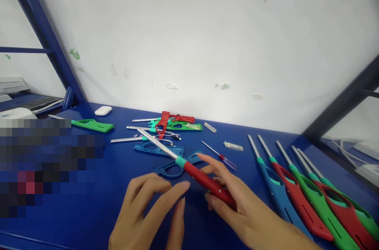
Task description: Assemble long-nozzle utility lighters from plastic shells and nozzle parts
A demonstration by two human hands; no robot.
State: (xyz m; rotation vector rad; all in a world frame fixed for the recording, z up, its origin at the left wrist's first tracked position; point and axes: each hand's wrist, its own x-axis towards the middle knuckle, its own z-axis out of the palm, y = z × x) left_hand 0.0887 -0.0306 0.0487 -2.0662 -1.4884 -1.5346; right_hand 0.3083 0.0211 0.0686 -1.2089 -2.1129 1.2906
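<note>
My right hand (241,200) is closed around the handle of a red long-necked gas lighter (204,179). Its metal tube points up and to the left, and a turquoise collar joins tube and handle. Just left of the handle, my left hand (148,206) has its fingers apart and holds nothing; whether a fingertip touches the lighter I cannot tell. Beyond the hands lie a blue handle shell (194,157), another blue shell (161,149) and a screwdriver (226,160) with a clear purple-red handle. A clear fuel tank (233,146) rests past the screwdriver.
Red shell pieces (162,124), a green shell (177,126) and metal tubes with wires (127,139) lie near the wall. Several whole lighters (308,198) line the right side. At left are a green lighter (94,125), a white case (103,111) and a blurred-out area.
</note>
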